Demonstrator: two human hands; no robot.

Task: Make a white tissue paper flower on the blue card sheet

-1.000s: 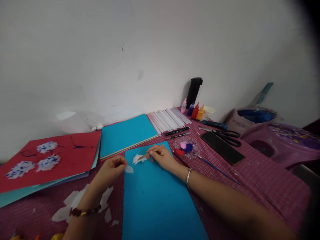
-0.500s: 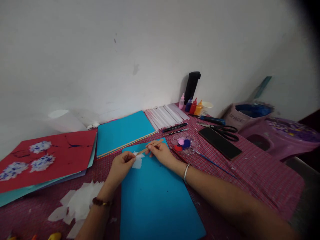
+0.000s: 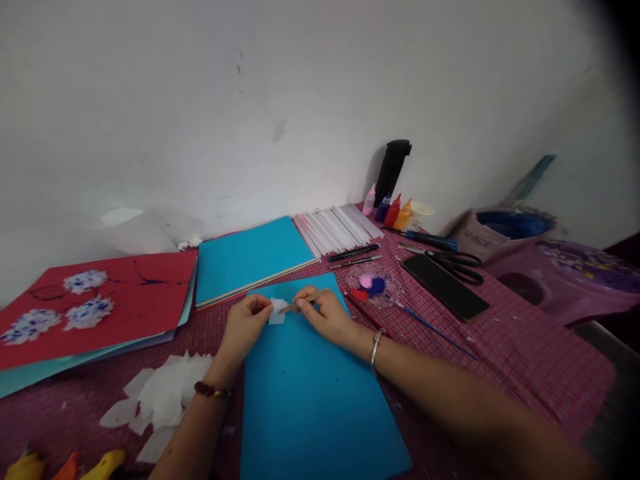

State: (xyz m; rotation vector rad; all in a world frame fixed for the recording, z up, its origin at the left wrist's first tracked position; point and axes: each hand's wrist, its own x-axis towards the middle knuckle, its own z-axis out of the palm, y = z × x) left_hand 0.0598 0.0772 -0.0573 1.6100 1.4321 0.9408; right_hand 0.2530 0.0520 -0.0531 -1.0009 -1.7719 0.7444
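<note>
A blue sheet of paper lies under both my hands. Near its top-left corner is a small piece of white tissue paper. The thumb and forefinger of my left hand pinch its left edge. In my right hand is a flat wooden stick, its tip touching or just over the tissue; the fingers partly hide the rest of it. A heap of white tissue pieces lies beside my left forearm.
To the left is a red sheet with white and blue tissue flowers. Behind are blue sheets and white strips. Paint blobs on a clear plate, a brush, a phone, scissors and paint bottles sit right.
My right hand has tilted the stick, bringing its tip away from my left fingers onto the tissue's right side. My left hand has shifted slightly up and left from the tissue. The view has moved slightly.
</note>
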